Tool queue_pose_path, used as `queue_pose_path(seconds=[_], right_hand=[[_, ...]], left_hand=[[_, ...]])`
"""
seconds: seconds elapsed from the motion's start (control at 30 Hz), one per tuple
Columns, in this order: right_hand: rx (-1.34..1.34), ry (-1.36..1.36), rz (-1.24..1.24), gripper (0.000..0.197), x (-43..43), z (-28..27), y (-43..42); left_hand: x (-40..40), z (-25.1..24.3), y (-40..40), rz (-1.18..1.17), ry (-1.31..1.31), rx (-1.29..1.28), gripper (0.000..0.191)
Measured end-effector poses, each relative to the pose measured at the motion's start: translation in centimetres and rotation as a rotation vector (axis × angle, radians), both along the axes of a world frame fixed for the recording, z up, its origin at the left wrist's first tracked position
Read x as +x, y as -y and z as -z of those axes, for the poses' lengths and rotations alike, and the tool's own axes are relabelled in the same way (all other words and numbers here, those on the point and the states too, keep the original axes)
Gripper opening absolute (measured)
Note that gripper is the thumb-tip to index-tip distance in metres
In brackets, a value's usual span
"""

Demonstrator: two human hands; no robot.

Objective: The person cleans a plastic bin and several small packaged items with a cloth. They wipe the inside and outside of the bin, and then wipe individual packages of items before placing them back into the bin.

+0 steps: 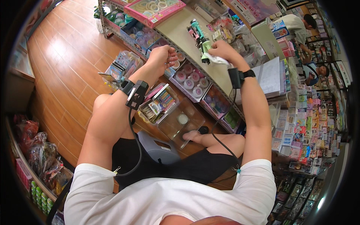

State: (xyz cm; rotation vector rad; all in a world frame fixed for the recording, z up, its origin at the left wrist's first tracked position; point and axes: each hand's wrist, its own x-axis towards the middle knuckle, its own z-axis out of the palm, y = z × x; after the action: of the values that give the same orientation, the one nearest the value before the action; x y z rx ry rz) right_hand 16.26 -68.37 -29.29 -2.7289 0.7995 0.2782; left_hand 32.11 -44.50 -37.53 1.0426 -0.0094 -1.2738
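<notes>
My right hand [220,50] is closed around a white cloth or tissue [218,60] above the pale shelf. Right beside it, several small flashlight-like items in green, teal and pink [198,33] lie in a row; whether my fingers touch the light green one [206,46] I cannot tell. My left hand [165,57] is raised near the shelf's metal edge with loosely curled fingers and nothing seen in it. Below it are round lidded tubs of pink contents [188,77] in a box on a lower shelf. Both wrists wear black strapped devices with cables.
Plastic bins of stationery [160,104] and packaged goods [123,67] stand on the wooden floor near my legs, with a clear lid [182,121] and grey stool [157,149]. A pink box of rings [153,11] is on the shelf. Two people are at the far right.
</notes>
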Motion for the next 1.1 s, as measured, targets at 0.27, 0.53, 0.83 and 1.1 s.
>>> queue_pose_path(seconds=[0.27,0.53,0.83,1.1], right_hand=[[1.036,0.65,0.43,0.018,-6.7,1.1,-3.3],[1.317,0.773,0.325,0.029,-5.9,5.9,-11.3],[1.2,0.468,0.337,0.038,0.3,5.2,-1.5],[-0.318,0.42,0.203,0.047,7.0,9.0,6.0]], left_hand=[[-0.8,-0.3,0.4,0.065,0.081,0.046,0.031],[-1.1,0.1,-0.9,0.177,-0.206,-0.349,0.042],[1.1,-0.4,-3.8,-0.173,0.007,-0.343,0.043],[2.9,-1.8,-4.9,-0.228,-0.065,-0.258,0.033]])
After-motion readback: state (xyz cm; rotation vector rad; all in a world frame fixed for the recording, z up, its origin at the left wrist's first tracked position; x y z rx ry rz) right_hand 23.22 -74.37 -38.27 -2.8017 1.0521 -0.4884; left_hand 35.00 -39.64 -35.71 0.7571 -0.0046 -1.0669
